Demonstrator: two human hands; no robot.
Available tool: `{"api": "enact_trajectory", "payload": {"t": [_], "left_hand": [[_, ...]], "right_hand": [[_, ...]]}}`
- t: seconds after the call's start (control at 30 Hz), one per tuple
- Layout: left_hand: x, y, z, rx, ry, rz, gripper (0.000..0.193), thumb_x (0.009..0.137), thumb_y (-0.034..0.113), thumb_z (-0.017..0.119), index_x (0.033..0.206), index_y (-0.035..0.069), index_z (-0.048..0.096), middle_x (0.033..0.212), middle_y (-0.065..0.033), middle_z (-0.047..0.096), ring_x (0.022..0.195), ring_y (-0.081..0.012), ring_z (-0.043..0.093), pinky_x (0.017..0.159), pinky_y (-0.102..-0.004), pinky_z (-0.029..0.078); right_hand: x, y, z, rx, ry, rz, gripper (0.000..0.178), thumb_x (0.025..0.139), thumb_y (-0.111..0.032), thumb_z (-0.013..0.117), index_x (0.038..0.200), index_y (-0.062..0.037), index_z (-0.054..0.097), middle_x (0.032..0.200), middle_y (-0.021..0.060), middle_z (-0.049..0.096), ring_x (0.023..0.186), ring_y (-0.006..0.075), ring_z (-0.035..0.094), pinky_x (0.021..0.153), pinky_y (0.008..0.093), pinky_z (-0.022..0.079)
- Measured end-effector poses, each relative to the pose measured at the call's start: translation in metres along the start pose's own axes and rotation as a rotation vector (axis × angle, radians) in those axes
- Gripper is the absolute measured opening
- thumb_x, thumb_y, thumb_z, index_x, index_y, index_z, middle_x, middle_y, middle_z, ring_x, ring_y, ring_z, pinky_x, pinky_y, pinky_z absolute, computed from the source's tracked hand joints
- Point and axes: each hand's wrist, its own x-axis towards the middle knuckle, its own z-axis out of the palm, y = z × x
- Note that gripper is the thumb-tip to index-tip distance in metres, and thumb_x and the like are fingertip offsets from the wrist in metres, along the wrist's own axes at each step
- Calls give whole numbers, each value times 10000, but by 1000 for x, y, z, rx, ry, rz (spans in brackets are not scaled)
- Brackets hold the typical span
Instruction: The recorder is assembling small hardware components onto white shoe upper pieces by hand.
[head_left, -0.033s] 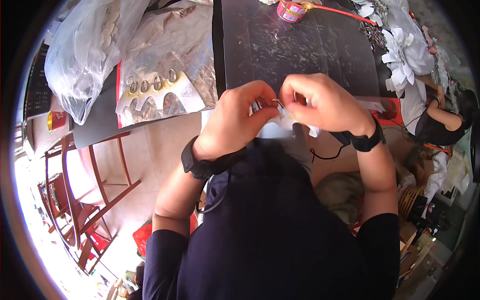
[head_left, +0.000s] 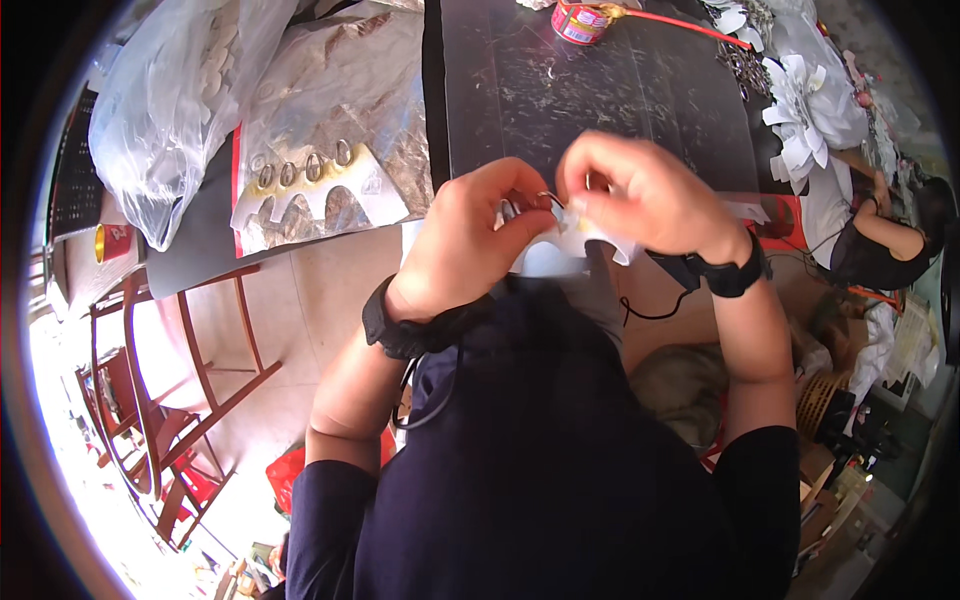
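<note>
A white piece with a scalloped edge (head_left: 597, 242) is held up between my two hands, just in front of the table's near edge. My left hand (head_left: 462, 232) is closed in a pinch on its left part. A thin metal ring (head_left: 548, 197) shows at those fingertips. My right hand (head_left: 645, 200) is bent over the piece's right part, thumb and finger closed near the ring. Its fingertips are slightly blurred, so what they pinch cannot be made out. On the left lies a similar white scalloped sheet (head_left: 372, 196) with several oval metal rings (head_left: 314, 166) along its yellowish-stained edge.
A pink-red tin (head_left: 580, 24) with a red stick (head_left: 682, 28) across it stands at the dark table's (head_left: 520, 110) far side. Clear plastic bags (head_left: 165, 120) hang at left. White paper-like flowers (head_left: 797, 112) lie at right, near another person (head_left: 885, 235). A wooden chair (head_left: 190, 400) stands lower left.
My right hand has lifted a little. More of the white piece shows beneath it, and the ring is clearer. My left hand has barely moved.
</note>
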Motion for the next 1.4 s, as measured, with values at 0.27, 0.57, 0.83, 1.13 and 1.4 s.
{"api": "enact_trajectory", "payload": {"t": [0.27,0.57,0.83,1.13,1.4], "left_hand": [[-5,-19,22,-1027,288,-118,72,840,28,623,896,45,580,884,-35,638,810,-94,579,750,-222,442],[-2,-31,46,-1347,365,-230,43,862,69,605,898,76,582,908,-19,625,796,-108,557,778,-253,441],[-15,-18,8,92,539,72,238,800,-50,596,1016,-1,510,942,-51,500,856,-135,513,772,-257,449],[60,-47,17,513,191,108,140,751,-20,560,884,-14,603,954,-181,539,853,-346,573,764,-386,480],[67,-63,27,517,299,143,102,740,11,597,841,13,617,910,-139,555,823,-324,578,736,-378,483]], "right_hand": [[-27,29,14,372,729,-103,562,899,-260,556,1345,-24,307,1208,117,468,1080,187,481,951,326,349],[-7,27,57,280,520,15,449,865,-6,544,1275,0,362,980,90,531,862,130,561,761,254,454],[15,54,-16,-918,486,-219,429,698,24,658,1097,-33,509,915,137,552,892,299,564,763,373,452],[26,61,22,-392,550,-127,338,678,57,645,995,-23,557,866,108,572,840,288,570,722,373,464],[35,73,21,-448,537,-179,331,713,45,628,1027,-21,545,829,104,589,792,277,582,707,370,474]]}}
